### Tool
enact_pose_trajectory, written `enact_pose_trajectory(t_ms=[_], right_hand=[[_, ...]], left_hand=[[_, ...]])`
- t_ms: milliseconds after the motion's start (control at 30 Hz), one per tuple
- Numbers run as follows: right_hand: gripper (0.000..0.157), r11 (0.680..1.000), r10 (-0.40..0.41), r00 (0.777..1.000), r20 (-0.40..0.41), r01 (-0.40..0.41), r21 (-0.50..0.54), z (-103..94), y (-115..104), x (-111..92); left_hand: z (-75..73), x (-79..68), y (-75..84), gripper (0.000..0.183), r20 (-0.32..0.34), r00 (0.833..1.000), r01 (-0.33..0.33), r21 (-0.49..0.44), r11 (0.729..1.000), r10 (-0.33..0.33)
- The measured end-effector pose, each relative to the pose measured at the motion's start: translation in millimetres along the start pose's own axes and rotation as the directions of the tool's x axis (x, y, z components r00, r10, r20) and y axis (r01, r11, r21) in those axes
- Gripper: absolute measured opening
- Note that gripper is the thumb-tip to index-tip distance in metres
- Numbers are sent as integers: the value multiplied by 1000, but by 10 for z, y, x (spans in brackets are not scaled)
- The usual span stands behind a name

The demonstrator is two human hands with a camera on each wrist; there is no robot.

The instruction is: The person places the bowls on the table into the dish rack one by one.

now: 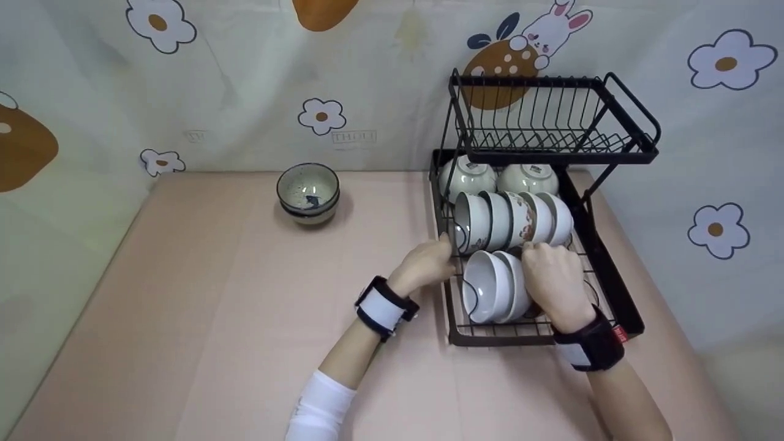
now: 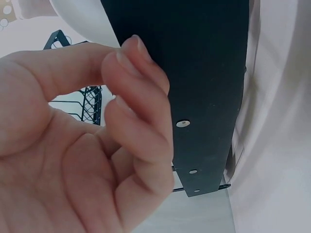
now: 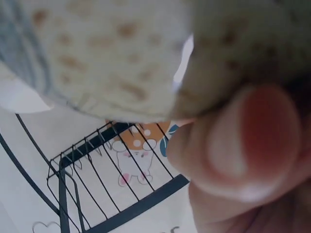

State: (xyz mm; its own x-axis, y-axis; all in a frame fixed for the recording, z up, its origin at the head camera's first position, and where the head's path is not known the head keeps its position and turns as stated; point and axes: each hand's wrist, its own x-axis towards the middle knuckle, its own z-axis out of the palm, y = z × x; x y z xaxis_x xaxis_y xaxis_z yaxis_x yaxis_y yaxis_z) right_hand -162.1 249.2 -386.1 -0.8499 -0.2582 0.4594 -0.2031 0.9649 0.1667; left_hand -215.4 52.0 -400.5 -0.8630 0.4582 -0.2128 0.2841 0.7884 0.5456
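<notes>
My right hand [image 1: 554, 278] grips a cream bowl with brown speckles [image 3: 112, 63] at the right end of the front row in the black dish rack [image 1: 502, 340]. The thumb presses on its outer side, and the rest of the bowl is mostly hidden by the hand from above. Just left of it, two white bowls [image 1: 487, 288] stand on edge, one against the other. My left hand [image 1: 425, 263] is at the rack's left rim with loosely curled fingers [image 2: 146, 141] right beside the dark side wall [image 2: 209, 97]. Nothing shows between those fingers.
Behind stands a row of several bowls on edge [image 1: 511, 220], and two upturned bowls [image 1: 468, 177] sit at the rear. A wire upper shelf [image 1: 551, 153] overhangs the rear. Two stacked grey-green bowls [image 1: 308, 190] stand on the pink table [image 1: 245, 306] near the patterned backdrop [image 1: 245, 79].
</notes>
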Motion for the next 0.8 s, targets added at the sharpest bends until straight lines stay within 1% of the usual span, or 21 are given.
enact_pose_trajectory(t_ms=[167,333,467,600,633,733,767,800], right_hand=[[9,999,5,999,44,-6,40,-2,42,-6],[10,998,19,995,96,-25,58,-5,65,13],[20,997,26,994,106,-34,72,-18,60,34],[29,995,35,997,70,-41,89,-38,53,44],[30,995,38,998,55,-43,94,-43,53,46],[31,994,42,999,-5,-41,99,-46,68,51],[31,994,45,999,-24,-43,100,-45,75,54],[32,994,46,998,-41,-42,100,-44,83,57]], left_hand=[[-1,2,-3,72,-6,1000,-2,18,1000,2],[-7,1,6,72,7,1000,8,23,1000,-8],[-14,3,6,72,7,1000,-1,24,1000,0],[-25,7,-14,71,-2,1000,-14,16,1000,14],[-28,9,-26,67,-3,1000,-15,4,1000,15],[-59,13,-84,51,-16,1000,-24,-50,998,23],[-76,12,-111,47,-21,1000,-23,-74,997,21],[-100,13,-137,50,-20,1000,-11,-111,994,9]])
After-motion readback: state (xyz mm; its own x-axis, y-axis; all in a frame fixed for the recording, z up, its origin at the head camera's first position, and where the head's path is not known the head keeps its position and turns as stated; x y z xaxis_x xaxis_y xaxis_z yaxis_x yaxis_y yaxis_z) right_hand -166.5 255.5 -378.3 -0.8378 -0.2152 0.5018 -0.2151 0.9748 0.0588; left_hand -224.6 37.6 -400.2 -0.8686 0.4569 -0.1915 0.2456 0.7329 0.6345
